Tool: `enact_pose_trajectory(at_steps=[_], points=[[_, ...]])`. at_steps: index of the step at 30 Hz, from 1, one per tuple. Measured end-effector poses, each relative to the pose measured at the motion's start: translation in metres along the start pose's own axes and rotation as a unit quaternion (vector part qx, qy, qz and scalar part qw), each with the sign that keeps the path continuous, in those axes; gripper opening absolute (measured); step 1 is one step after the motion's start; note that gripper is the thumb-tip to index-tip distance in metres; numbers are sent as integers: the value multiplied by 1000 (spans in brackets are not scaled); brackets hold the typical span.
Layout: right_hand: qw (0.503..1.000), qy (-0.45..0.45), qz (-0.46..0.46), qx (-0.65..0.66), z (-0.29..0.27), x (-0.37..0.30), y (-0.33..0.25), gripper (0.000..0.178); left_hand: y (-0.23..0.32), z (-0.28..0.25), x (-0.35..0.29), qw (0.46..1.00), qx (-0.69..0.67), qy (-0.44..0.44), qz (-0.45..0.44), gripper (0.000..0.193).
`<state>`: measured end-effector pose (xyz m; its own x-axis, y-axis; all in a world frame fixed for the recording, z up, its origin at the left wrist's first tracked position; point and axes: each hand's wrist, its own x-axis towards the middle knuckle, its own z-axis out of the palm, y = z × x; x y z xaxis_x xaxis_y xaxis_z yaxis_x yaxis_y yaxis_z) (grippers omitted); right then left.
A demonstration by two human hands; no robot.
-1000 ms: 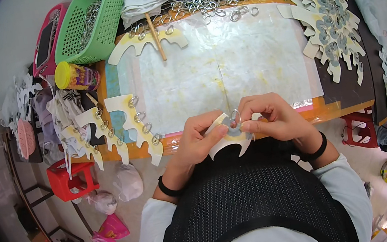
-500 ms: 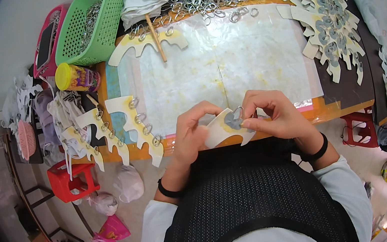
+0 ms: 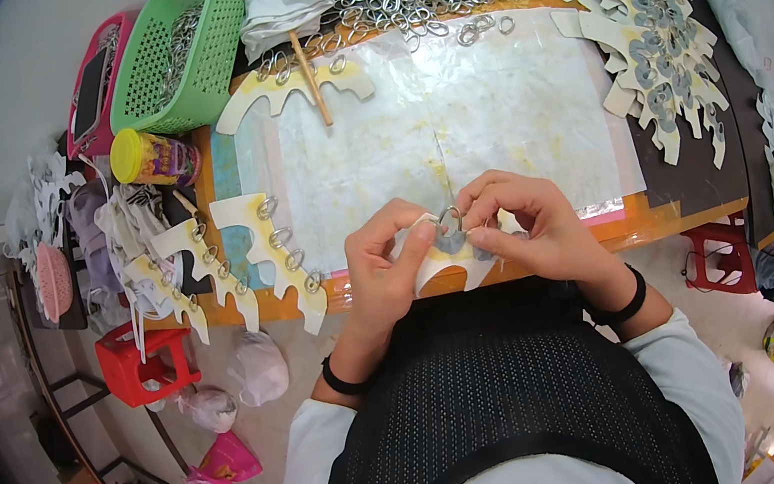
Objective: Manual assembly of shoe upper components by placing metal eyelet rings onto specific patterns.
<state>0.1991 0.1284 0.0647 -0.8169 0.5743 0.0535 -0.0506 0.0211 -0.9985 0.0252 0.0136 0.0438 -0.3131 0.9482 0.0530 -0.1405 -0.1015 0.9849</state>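
Observation:
Near the front edge of the table my left hand (image 3: 391, 256) pinches a scalloped cream piece (image 3: 445, 275) with grey patches. My right hand (image 3: 535, 227) is closed at its other side, thumb and fingers at a small oval metal ring (image 3: 450, 216), which stands upright at the grey patch. The fingertips cover part of the patch and where the ring meets it. To the left of my hands lie similar cream pieces (image 3: 261, 247) with yellowish smears and metal rings along their edges.
A heap of loose metal rings (image 3: 410, 0) lies at the back, beside a folded white cloth (image 3: 284, 5) and a wooden stick (image 3: 310, 77). At the back left stand a green basket (image 3: 176, 62) and a yellow-lidded jar (image 3: 153, 159). Stacked cream pieces (image 3: 650, 48) fill the right side.
The cream piece has turned in my hands, its scalloped edge now toward me. My left fingers have moved in to pinch beside the ring; the right hand stays close to it.

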Motion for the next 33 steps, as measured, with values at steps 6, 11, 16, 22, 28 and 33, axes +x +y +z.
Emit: enact_pose_trajectory(at_steps=[6,11,16,22,28,33], points=[[996,69,-36,-39,11,-4,-4,5,-5,5,-3,990,-113,37,-81,19],[976,119,-25,179,11,-9,9,18,-6,3,1,980,-176,24,-86,21],[987,93,8,132,12,-1,5,48,-12,2,1,986,-152,20,-59,19],[996,83,14,21,16,5,1,57,-13,2,3,980,-190,3,-52,18],[996,79,17,43,15,4,-2,58,-11,5,5,961,-261,-37,-88,28],[989,80,-62,-105,-8,-9,-15,66,-17,7,8,931,-338,-105,-92,42]])
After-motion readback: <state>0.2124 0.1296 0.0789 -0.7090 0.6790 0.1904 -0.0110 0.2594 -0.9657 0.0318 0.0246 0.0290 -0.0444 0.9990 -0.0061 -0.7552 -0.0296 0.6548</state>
